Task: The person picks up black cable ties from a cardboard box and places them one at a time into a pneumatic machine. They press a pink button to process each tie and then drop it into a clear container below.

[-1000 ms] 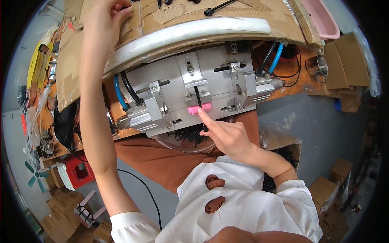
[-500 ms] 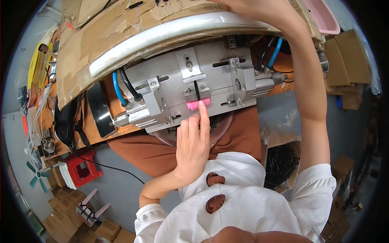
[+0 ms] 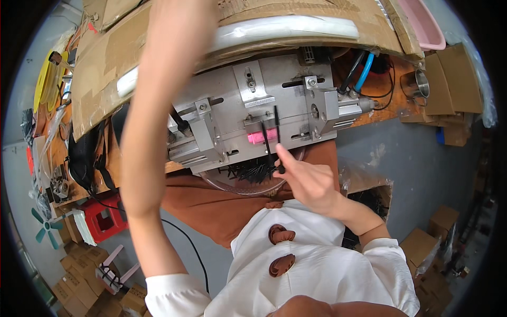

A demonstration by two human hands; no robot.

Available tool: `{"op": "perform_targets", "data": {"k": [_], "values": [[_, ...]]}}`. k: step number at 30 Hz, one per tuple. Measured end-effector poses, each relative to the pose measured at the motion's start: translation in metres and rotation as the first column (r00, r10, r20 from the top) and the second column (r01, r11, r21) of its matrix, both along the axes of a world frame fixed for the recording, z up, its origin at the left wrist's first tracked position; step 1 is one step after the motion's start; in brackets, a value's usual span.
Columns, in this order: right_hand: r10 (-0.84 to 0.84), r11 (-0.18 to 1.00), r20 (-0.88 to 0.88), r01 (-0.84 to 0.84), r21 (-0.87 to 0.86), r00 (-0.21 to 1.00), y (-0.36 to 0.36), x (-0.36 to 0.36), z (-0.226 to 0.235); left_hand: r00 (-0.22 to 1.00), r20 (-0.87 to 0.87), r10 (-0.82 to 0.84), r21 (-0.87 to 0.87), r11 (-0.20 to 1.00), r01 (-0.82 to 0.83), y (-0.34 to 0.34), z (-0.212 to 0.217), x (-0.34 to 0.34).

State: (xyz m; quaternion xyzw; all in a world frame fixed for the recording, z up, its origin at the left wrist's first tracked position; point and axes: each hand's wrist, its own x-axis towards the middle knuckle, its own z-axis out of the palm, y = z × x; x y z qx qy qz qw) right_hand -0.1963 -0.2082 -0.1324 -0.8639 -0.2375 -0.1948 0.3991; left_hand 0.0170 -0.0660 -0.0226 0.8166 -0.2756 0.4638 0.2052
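Note:
My right hand [image 3: 311, 182] is closed in a pinch just in front of the metal fixture [image 3: 232, 84]. From its fingers thin black sticks [image 3: 268, 142] point up and away, crossing in front of a bright pink block [image 3: 256, 137] on the fixture. A dark rounded end shows at the fingertips. My left hand [image 3: 182, 26] reaches far over the cardboard cover [image 3: 296, 16], smeared by motion, its fingers out of sight at the top edge. Below the fixture's front edge, a clear bowl [image 3: 227, 187] on my lap holds many black sticks.
Metal cylinders with blue and black hoses flank the fixture, the right block [image 3: 325, 108] being plainest. A white padded roll [image 3: 285, 29] edges the cardboard. On the bench's right is a metal cup [image 3: 414, 84]; a red stool [image 3: 105, 219] stands at left.
My left hand has left the pink block and swung up over the cardboard. My right hand has come back from there to the fixture's front, now holding black sticks.

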Motion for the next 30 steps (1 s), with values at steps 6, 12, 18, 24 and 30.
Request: {"op": "perform_targets", "data": {"k": [6,12,18,24,30], "values": [[0.031,0.997,-0.080,-0.036,-0.064,0.996,0.009,0.012,-0.008,0.924,-0.366,-0.109,0.137,0.976,0.170,0.017,0.023,0.037],[0.017,0.999,-0.077,-0.021,-0.050,0.997,0.010,0.012,0.000,0.858,-0.512,-0.033,0.180,0.973,0.145,0.070,0.013,0.035],[0.106,0.929,0.074,-0.072,-0.363,0.992,-0.019,0.044,0.058,0.857,-0.512,-0.057,0.120,0.983,0.137,0.081,0.018,-0.015],[0.244,0.783,0.567,0.185,-0.594,0.787,-0.013,0.209,0.122,0.693,-0.646,-0.320,-0.311,0.939,0.144,0.109,0.003,-0.038],[0.302,0.918,0.117,-0.257,-0.301,0.946,-0.012,0.261,0.169,0.775,-0.563,-0.288,-0.364,0.928,0.081,0.085,-0.020,-0.106]]}}
